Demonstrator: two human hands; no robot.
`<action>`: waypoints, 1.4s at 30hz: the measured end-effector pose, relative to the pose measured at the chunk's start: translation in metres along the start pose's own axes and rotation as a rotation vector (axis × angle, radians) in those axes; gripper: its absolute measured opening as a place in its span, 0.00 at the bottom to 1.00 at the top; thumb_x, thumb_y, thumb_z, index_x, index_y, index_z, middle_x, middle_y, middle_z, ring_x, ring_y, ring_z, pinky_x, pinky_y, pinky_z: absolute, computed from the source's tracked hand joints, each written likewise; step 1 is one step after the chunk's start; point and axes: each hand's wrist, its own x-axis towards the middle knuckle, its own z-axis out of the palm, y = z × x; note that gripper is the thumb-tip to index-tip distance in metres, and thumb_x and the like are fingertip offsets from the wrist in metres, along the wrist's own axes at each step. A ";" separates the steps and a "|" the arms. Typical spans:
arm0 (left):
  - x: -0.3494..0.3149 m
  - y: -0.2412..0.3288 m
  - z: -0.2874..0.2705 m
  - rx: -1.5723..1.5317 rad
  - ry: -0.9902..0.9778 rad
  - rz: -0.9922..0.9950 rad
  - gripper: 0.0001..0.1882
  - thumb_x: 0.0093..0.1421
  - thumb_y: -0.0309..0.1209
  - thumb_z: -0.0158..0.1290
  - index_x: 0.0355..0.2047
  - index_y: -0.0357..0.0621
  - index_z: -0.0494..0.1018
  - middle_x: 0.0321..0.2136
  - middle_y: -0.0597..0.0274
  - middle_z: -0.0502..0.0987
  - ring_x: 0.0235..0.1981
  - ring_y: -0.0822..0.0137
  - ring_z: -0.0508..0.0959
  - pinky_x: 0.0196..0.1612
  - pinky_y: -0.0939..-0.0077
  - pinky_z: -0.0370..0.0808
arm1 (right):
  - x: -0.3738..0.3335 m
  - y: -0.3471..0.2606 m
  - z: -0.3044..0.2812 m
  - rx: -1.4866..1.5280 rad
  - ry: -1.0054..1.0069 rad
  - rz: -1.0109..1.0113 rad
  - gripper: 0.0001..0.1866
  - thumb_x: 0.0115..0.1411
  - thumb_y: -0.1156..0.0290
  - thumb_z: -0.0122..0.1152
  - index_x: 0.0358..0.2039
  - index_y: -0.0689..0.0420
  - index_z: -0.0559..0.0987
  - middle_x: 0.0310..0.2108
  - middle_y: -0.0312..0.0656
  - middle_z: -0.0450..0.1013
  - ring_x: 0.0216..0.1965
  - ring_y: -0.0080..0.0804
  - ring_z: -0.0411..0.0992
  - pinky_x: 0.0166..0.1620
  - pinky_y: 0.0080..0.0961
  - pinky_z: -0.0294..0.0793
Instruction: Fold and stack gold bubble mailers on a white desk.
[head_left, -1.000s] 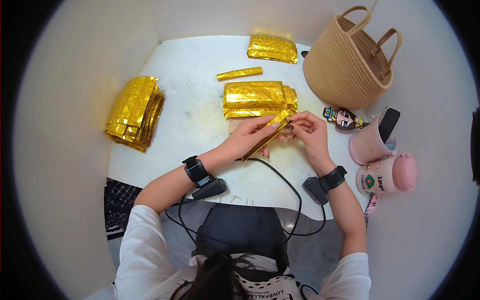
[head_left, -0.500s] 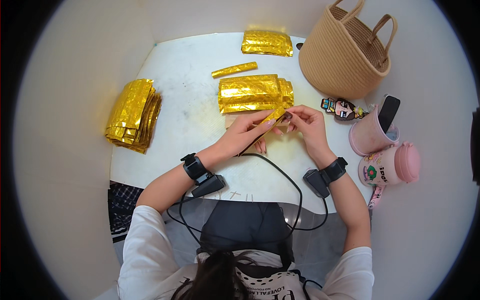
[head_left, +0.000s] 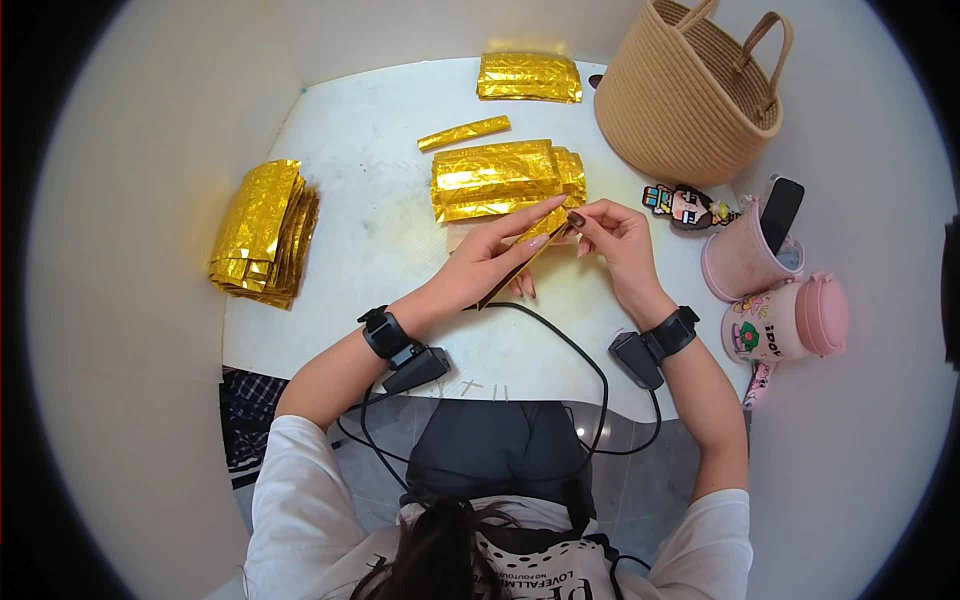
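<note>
A narrow folded piece of gold foil paper (head_left: 538,230) slants between my hands, its dark inner side showing along the lower edge. My left hand (head_left: 490,255) is closed around it, with fingers along the top and others beneath. At its upper right end, the fingertips of my right hand (head_left: 612,235) pinch the foil. Just beyond my hands lies a stack of gold foil sheets (head_left: 495,180), with some brownish paper (head_left: 463,238) partly hidden by my left hand. A rolled or folded gold strip (head_left: 464,133) rests past that stack.
Another gold stack (head_left: 258,235) is at the left, a smaller one (head_left: 528,77) at the back. To the right stand a woven basket (head_left: 670,110), a beaded figure (head_left: 690,207), a pink cup (head_left: 735,262) holding a phone (head_left: 782,215), and a pink-lidded bottle (head_left: 775,325). Black cables (head_left: 560,345) cross the front edge.
The view has shifted slightly. Both hands stay on the folded foil; my right fingertips have moved a little at its upper end, and more of the strip's gold face shows.
</note>
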 end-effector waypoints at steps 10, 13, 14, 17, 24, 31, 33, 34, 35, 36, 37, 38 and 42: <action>0.000 0.001 0.000 0.310 0.072 0.187 0.24 0.65 0.26 0.43 0.62 0.52 0.60 0.52 0.59 0.68 0.27 0.76 0.76 0.30 0.85 0.74 | 0.002 0.005 -0.003 -0.005 -0.006 0.001 0.06 0.59 0.76 0.59 0.36 0.63 0.79 0.28 0.38 0.77 0.23 0.16 0.70 0.28 0.12 0.70; 0.001 0.000 0.001 0.392 0.120 0.251 0.24 0.64 0.24 0.44 0.61 0.51 0.62 0.53 0.57 0.66 0.30 0.74 0.77 0.31 0.83 0.76 | 0.002 0.004 -0.002 -0.019 -0.006 -0.014 0.05 0.59 0.76 0.60 0.36 0.62 0.79 0.27 0.37 0.76 0.22 0.16 0.69 0.27 0.11 0.69; 0.001 0.000 0.001 0.403 0.139 0.263 0.24 0.64 0.23 0.44 0.60 0.50 0.63 0.53 0.56 0.66 0.31 0.73 0.77 0.32 0.82 0.76 | 0.002 0.004 -0.002 -0.036 -0.004 -0.008 0.05 0.59 0.76 0.60 0.36 0.62 0.79 0.27 0.37 0.76 0.22 0.15 0.69 0.26 0.11 0.69; 0.000 0.000 0.002 0.387 0.136 0.233 0.24 0.63 0.22 0.44 0.60 0.49 0.64 0.54 0.56 0.65 0.33 0.72 0.77 0.33 0.81 0.77 | 0.002 0.003 -0.001 -0.062 0.005 -0.008 0.06 0.58 0.76 0.61 0.35 0.62 0.80 0.26 0.36 0.76 0.21 0.14 0.68 0.25 0.10 0.67; 0.002 -0.008 0.001 0.393 0.091 0.318 0.25 0.61 0.20 0.43 0.60 0.46 0.64 0.54 0.55 0.65 0.36 0.71 0.75 0.37 0.79 0.77 | 0.000 0.004 0.001 -0.104 0.029 -0.022 0.06 0.58 0.75 0.62 0.35 0.62 0.80 0.25 0.35 0.76 0.19 0.12 0.67 0.23 0.09 0.66; 0.000 -0.004 -0.001 0.411 0.093 0.246 0.22 0.63 0.27 0.43 0.59 0.44 0.64 0.55 0.55 0.65 0.32 0.70 0.77 0.37 0.77 0.76 | -0.004 0.000 0.007 -0.138 0.073 -0.006 0.06 0.58 0.72 0.62 0.34 0.61 0.80 0.21 0.30 0.73 0.17 0.09 0.62 0.20 0.08 0.60; -0.001 -0.001 -0.001 0.404 0.095 0.231 0.22 0.64 0.29 0.43 0.59 0.44 0.64 0.55 0.55 0.65 0.31 0.69 0.77 0.37 0.77 0.75 | -0.005 -0.001 0.010 -0.162 0.093 0.010 0.06 0.58 0.71 0.62 0.32 0.61 0.80 0.20 0.28 0.71 0.16 0.08 0.60 0.18 0.08 0.56; -0.002 0.002 0.000 0.443 0.100 0.224 0.22 0.64 0.30 0.45 0.59 0.45 0.64 0.55 0.57 0.65 0.31 0.73 0.76 0.35 0.80 0.75 | -0.005 -0.003 0.012 -0.162 0.092 0.011 0.06 0.58 0.71 0.62 0.32 0.61 0.80 0.20 0.28 0.71 0.16 0.08 0.60 0.18 0.08 0.56; -0.002 0.004 0.000 0.481 0.104 0.218 0.23 0.64 0.31 0.46 0.60 0.46 0.64 0.56 0.59 0.65 0.32 0.76 0.75 0.33 0.84 0.74 | -0.006 -0.005 0.015 -0.169 0.097 0.007 0.06 0.58 0.71 0.62 0.32 0.61 0.79 0.19 0.28 0.70 0.15 0.08 0.59 0.18 0.08 0.55; -0.002 0.001 0.001 0.480 0.105 0.218 0.23 0.64 0.31 0.46 0.60 0.46 0.64 0.56 0.59 0.65 0.32 0.76 0.75 0.33 0.84 0.74 | -0.006 -0.006 0.017 -0.175 0.102 0.002 0.06 0.59 0.71 0.62 0.32 0.61 0.79 0.19 0.28 0.70 0.15 0.07 0.59 0.18 0.09 0.55; -0.001 -0.004 0.001 0.413 0.163 0.252 0.20 0.63 0.32 0.48 0.56 0.44 0.68 0.53 0.58 0.69 0.31 0.73 0.77 0.33 0.81 0.75 | -0.006 -0.006 0.018 -0.177 0.102 0.003 0.06 0.59 0.71 0.62 0.32 0.61 0.79 0.19 0.28 0.70 0.15 0.07 0.59 0.18 0.09 0.55; 0.001 -0.009 0.002 0.348 0.219 0.281 0.18 0.63 0.33 0.50 0.53 0.43 0.71 0.51 0.57 0.72 0.30 0.71 0.78 0.34 0.79 0.75 | -0.006 -0.005 0.016 -0.153 0.129 -0.004 0.06 0.59 0.72 0.61 0.32 0.61 0.78 0.19 0.28 0.69 0.15 0.08 0.59 0.18 0.08 0.55; 0.003 -0.013 -0.004 0.370 0.297 0.288 0.15 0.62 0.32 0.51 0.47 0.41 0.75 0.45 0.57 0.77 0.29 0.74 0.78 0.32 0.82 0.75 | -0.006 -0.004 0.012 -0.089 0.208 -0.039 0.05 0.59 0.73 0.60 0.33 0.60 0.77 0.21 0.29 0.70 0.16 0.09 0.60 0.19 0.09 0.56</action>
